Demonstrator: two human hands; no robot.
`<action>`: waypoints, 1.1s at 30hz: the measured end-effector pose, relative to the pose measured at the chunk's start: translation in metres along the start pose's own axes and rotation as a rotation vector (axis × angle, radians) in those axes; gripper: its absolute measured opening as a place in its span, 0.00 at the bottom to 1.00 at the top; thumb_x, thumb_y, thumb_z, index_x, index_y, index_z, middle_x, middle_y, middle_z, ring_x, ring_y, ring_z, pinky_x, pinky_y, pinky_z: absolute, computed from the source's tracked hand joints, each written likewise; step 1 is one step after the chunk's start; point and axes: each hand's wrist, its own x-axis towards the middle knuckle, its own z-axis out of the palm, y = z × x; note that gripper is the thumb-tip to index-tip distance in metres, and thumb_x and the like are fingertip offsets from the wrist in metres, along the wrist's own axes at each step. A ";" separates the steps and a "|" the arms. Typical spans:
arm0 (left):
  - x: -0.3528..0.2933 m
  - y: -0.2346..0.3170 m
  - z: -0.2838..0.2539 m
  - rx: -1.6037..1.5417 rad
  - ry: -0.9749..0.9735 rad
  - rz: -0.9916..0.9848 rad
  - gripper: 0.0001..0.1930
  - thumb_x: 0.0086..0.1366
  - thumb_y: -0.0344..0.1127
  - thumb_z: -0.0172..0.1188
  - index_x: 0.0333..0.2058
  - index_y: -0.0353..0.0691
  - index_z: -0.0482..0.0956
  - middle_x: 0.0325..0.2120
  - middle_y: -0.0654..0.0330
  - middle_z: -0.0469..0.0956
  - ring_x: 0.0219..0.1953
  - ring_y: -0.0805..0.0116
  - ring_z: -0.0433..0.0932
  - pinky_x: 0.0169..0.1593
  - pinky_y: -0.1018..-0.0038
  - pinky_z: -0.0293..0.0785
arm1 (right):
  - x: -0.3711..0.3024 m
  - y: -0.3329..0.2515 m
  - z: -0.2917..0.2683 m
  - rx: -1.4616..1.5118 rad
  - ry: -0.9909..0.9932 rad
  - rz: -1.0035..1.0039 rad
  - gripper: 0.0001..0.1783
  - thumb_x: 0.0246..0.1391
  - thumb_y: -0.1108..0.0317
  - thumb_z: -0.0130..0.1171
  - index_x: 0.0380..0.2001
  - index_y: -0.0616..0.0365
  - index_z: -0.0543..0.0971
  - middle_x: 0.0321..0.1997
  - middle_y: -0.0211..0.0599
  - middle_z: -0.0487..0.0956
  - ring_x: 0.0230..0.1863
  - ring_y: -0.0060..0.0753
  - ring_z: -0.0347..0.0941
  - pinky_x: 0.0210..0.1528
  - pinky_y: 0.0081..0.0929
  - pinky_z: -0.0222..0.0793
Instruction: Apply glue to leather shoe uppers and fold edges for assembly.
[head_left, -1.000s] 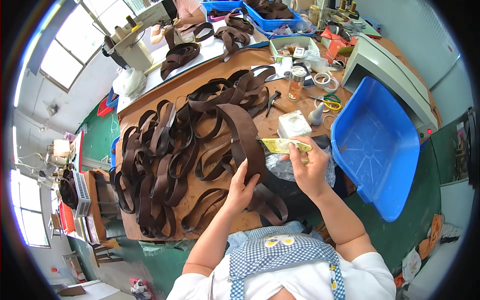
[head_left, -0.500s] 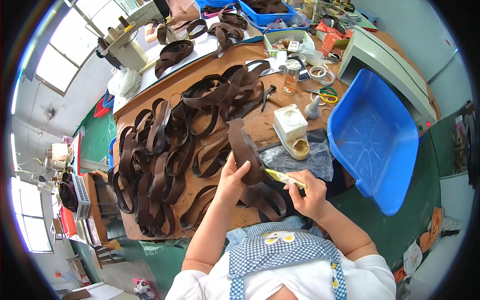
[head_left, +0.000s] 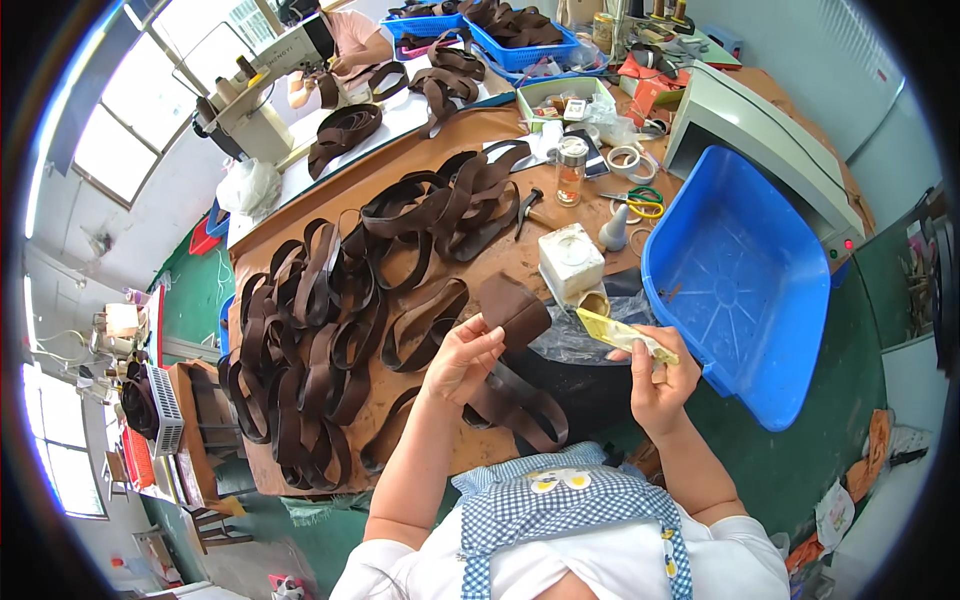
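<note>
Here, the left hand (head_left: 463, 360) pinches the brown strap (head_left: 515, 312) above the table (head_left: 400, 150) — left of the flat yellow tool (head_left: 612, 332) gripped in the right hand (head_left: 662, 378), its long axis slanting up-left, tip near the small pot (head_left: 596, 301)

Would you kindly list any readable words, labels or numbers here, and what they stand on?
Sewing machine: one dark printed word on its pale body, which I won't copy out.
Clear jar: orange markings, too small to read.
Small white box: dark mark, too small to read.
Held brown strap and yellow tool: no text seen.
</note>
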 end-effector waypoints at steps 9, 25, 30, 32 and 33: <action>-0.004 0.005 0.035 0.068 -0.005 0.233 0.27 0.65 0.23 0.59 0.61 0.37 0.62 0.55 0.58 0.73 0.56 0.70 0.74 0.60 0.73 0.68 | 0.027 -0.006 0.022 0.044 -0.034 0.003 0.09 0.61 0.83 0.51 0.44 0.69 0.74 0.38 0.44 0.78 0.31 0.32 0.82 0.31 0.22 0.79; -0.006 0.007 0.031 -0.166 0.066 0.083 0.19 0.68 0.30 0.58 0.57 0.39 0.69 0.50 0.61 0.77 0.52 0.69 0.77 0.55 0.72 0.75 | 0.005 -0.006 0.016 -0.206 -0.195 -0.259 0.11 0.55 0.80 0.56 0.42 0.66 0.76 0.31 0.42 0.80 0.27 0.34 0.82 0.29 0.24 0.76; 0.010 -0.008 -0.018 -0.253 0.131 -0.079 0.11 0.65 0.27 0.63 0.45 0.40 0.77 0.39 0.65 0.82 0.39 0.74 0.81 0.41 0.81 0.76 | -0.020 0.006 0.000 -0.164 -0.210 -0.094 0.10 0.55 0.81 0.56 0.41 0.67 0.76 0.31 0.44 0.80 0.26 0.33 0.82 0.29 0.24 0.77; 0.009 -0.015 -0.021 -0.183 0.115 -0.085 0.08 0.65 0.26 0.62 0.42 0.39 0.78 0.38 0.63 0.82 0.39 0.73 0.81 0.44 0.78 0.77 | -0.024 0.010 -0.004 -0.108 -0.159 -0.006 0.09 0.56 0.82 0.54 0.42 0.69 0.76 0.32 0.45 0.79 0.27 0.31 0.81 0.29 0.24 0.76; 0.008 -0.018 -0.021 -0.111 0.098 -0.084 0.05 0.65 0.25 0.60 0.39 0.37 0.79 0.36 0.61 0.82 0.39 0.72 0.82 0.46 0.75 0.78 | -0.023 0.013 -0.005 -0.084 -0.135 0.020 0.09 0.57 0.82 0.54 0.42 0.69 0.76 0.33 0.45 0.78 0.27 0.31 0.81 0.29 0.24 0.76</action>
